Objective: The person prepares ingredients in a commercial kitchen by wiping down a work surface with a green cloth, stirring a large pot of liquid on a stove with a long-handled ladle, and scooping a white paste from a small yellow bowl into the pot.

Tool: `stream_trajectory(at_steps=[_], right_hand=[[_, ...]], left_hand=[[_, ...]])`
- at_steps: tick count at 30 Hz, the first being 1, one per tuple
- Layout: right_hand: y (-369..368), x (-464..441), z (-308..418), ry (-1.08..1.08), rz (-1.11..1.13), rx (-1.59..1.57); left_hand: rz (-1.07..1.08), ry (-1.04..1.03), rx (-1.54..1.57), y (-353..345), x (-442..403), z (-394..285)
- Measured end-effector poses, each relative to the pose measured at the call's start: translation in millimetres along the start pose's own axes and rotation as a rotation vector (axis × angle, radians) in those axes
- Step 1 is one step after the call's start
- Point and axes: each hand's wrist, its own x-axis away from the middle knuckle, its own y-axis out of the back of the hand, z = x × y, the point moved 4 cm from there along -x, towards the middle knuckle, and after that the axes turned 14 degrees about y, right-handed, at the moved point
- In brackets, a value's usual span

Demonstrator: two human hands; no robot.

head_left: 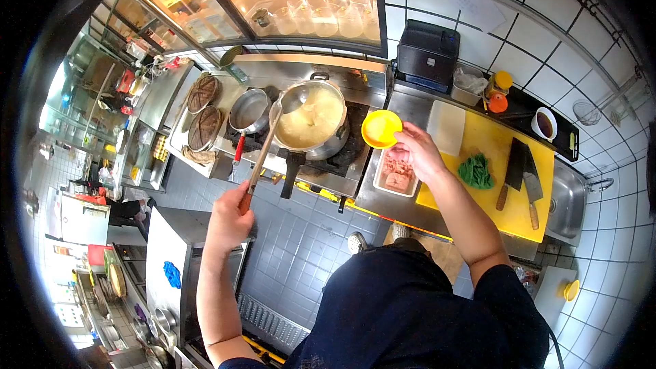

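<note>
My left hand [230,216] is wrapped round the wooden handle of a long ladle [262,154], whose metal bowl rests at the left rim of a big pot [342,138]. Pale, cloudy soup [311,117] fills the pot, which stands on the stove. Between the fingers of my right hand [417,148] is a small yellow bowl [381,129], held to the right of the pot. Below that bowl, a white tray [376,181] holds pink chopped meat [398,176].
A red-handled saucepan [249,111] stands left of the pot. On the yellow cutting board [502,157] lie green leaves [476,171] and two cleavers [514,176]. Further right are a sink [566,198] and a white bowl of dark liquid [544,124]. The pot's black handle [292,174] juts forward.
</note>
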Motion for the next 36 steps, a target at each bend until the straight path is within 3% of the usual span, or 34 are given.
stream_trajectory(at_steps=[3, 16, 22, 25, 28, 36], right_hand=[[5, 0, 0, 0.006, -0.01, -0.005], [30, 15, 20, 0.041, -0.064, -0.019], [48, 19, 21, 0.05, -0.117, 0.015], [55, 22, 24, 0.057, -0.127, 0.017], [60, 23, 24, 0.057, -0.13, -0.006], [54, 24, 29, 0.06, -0.098, -0.014]], left_hand=[[-0.167, -0.179, -0.285, -20, -7, -4], [0.015, 0.038, -0.437, -77, -71, -22], [0.012, 0.071, -0.253, -94, -110, -8], [-0.037, -0.082, -0.173, -97, -123, -13], [0.176, 0.207, -0.083, -90, -120, -26], [0.311, 0.208, 0.259, -84, -118, -30]])
